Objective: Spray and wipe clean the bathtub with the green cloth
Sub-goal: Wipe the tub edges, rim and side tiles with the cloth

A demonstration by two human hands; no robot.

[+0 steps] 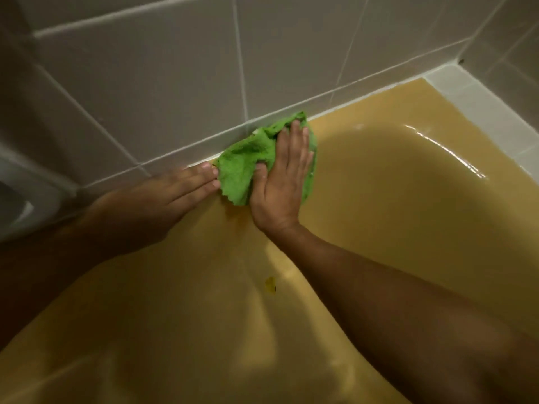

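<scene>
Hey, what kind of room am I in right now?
Most likely a bathroom. A yellow bathtub sits against a grey tiled wall, with sealant along the joint, and the right hand presses a green cloth flat on the tub's rim.

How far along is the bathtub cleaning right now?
Done: cannot tell whether spraying happened; no spray bottle shows. In hand: the right hand presses the green cloth flat on the bathtub ledge where it meets the tiled wall, while the left hand rests beside the cloth. Left: a small dark-yellow spot lower on the tub surface, apparently unwiped.
</scene>
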